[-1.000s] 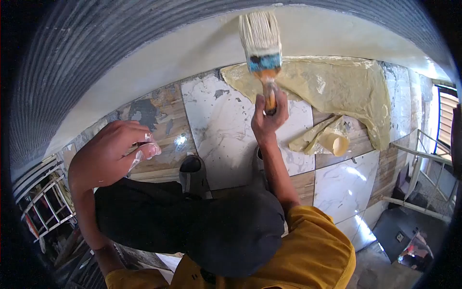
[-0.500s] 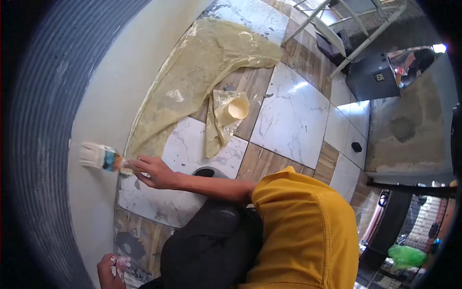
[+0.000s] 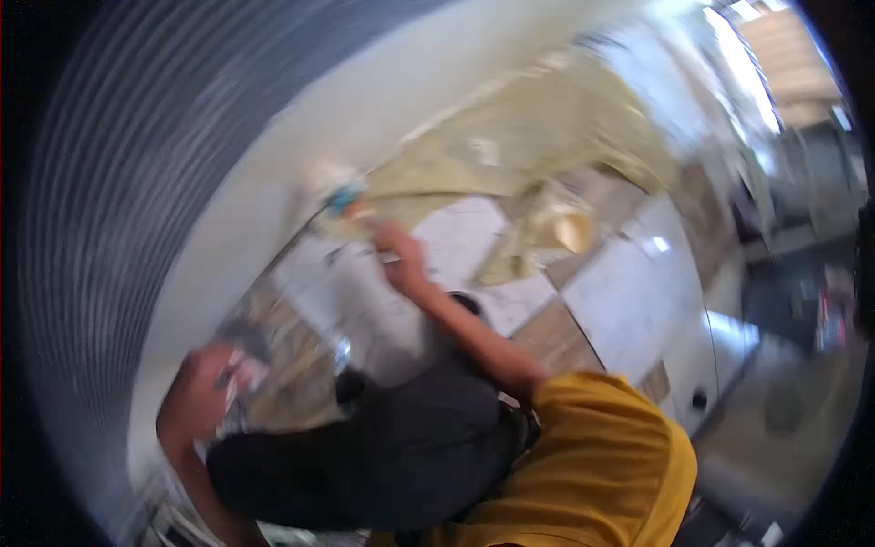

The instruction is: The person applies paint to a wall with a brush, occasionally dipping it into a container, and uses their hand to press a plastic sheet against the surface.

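My right hand (image 3: 401, 260) is closed round the handle of a paintbrush (image 3: 346, 199). The brush has a pale, blurred head and a blue band, and its head is at the lower edge of the smooth white wall strip (image 3: 214, 242). At the lower left, my left hand (image 3: 200, 390) is closed on a small pinkish-white thing (image 3: 247, 372), too smeared to make out. A cup of cream-coloured paint (image 3: 572, 233) stands on crumpled plastic to the right of the brush.
A yellowish plastic sheet (image 3: 447, 162) lies along the wall base. Grey ribbed wall panelling (image 3: 114, 210) curves up on the left. White marbled tiles (image 3: 629, 292) and wood-look tiles (image 3: 556, 339) cover the floor. My bent, dark-clothed leg (image 3: 365, 460) is below my hands.
The view has swung, shifting the floor, cup and sheet to the right, and is now blurred. My left hand and forearm show more fully. The brush remains in my right hand.
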`<act>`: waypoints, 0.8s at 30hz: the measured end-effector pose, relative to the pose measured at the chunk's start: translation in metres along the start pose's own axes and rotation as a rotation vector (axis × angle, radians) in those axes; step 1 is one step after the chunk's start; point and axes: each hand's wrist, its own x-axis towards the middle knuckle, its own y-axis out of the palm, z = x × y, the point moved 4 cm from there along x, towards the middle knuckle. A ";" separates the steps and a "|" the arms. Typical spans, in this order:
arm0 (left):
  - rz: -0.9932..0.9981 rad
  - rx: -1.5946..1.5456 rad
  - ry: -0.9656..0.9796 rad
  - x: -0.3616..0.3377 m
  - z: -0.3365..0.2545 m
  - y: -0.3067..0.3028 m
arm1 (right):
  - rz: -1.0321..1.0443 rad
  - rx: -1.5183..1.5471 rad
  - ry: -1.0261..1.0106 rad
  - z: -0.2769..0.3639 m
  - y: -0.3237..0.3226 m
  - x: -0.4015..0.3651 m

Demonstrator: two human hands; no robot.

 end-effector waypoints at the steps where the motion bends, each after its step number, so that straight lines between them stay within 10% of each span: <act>1: 0.055 0.029 -0.046 -0.001 0.014 0.002 | -0.015 -0.099 -0.007 -0.004 -0.003 -0.015; 11: 0.174 0.067 -0.183 -0.005 0.007 -0.006 | -0.110 -0.024 -0.209 0.058 -0.008 0.038; 19: 0.131 -0.010 -0.252 0.004 0.042 -0.002 | 0.225 -0.282 0.378 0.028 -0.007 -0.004; 24: 0.153 0.058 -0.218 0.011 0.055 -0.004 | 0.134 -0.126 0.108 0.062 -0.017 -0.001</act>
